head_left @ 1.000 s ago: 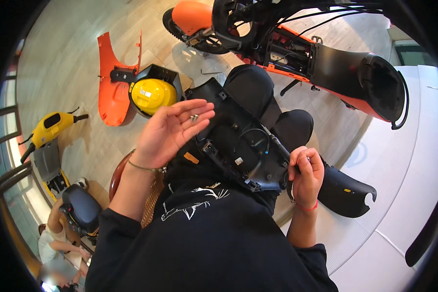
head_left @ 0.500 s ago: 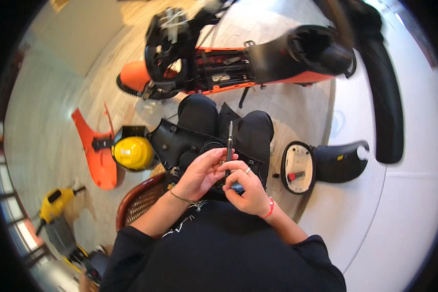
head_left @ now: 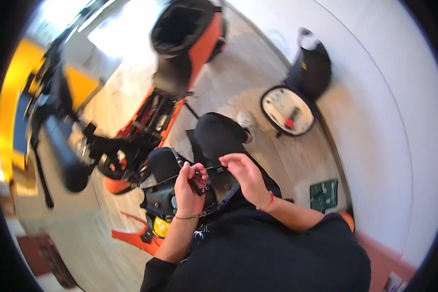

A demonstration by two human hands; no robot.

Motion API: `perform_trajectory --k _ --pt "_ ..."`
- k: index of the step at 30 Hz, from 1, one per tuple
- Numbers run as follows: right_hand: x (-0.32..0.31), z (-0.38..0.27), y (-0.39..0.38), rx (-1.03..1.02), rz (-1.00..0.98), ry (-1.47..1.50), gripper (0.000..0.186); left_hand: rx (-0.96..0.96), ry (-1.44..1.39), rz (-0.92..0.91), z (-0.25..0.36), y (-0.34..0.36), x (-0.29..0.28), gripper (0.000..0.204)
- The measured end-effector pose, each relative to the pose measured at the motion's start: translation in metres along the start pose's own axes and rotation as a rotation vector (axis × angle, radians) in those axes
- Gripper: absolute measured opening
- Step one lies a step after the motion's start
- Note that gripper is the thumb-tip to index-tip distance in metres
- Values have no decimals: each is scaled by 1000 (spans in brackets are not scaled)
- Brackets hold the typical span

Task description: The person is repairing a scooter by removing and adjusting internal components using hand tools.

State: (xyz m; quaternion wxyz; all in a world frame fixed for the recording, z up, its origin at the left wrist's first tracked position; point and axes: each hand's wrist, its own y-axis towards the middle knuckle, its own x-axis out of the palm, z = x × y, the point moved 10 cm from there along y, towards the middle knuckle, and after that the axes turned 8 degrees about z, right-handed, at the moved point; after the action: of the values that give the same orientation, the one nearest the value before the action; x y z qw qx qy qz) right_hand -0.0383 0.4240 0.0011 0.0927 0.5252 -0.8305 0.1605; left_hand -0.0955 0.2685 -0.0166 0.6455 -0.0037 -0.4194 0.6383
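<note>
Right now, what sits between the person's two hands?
The head view shows part of the black panel between the left hand, gripping a screwdriver, and the open right hand.

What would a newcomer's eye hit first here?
First, the large orange-and-black scooter, inner parts exposed, at upper left. Then the left hand, near centre, gripping a slim dark rod-shaped tool over a black moulded-plastic panel. Upper right of centre, a black-rimmed oval piece with a cream inside holds a small red-and-dark object.

Black shirt (head_left: 272, 250), 1 red bracelet (head_left: 269, 201)
</note>
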Motion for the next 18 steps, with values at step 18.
perform_trajectory --k 18 --pt "-89 96 74 516 414 1069 32 315 907 -334 -123 62 155 32"
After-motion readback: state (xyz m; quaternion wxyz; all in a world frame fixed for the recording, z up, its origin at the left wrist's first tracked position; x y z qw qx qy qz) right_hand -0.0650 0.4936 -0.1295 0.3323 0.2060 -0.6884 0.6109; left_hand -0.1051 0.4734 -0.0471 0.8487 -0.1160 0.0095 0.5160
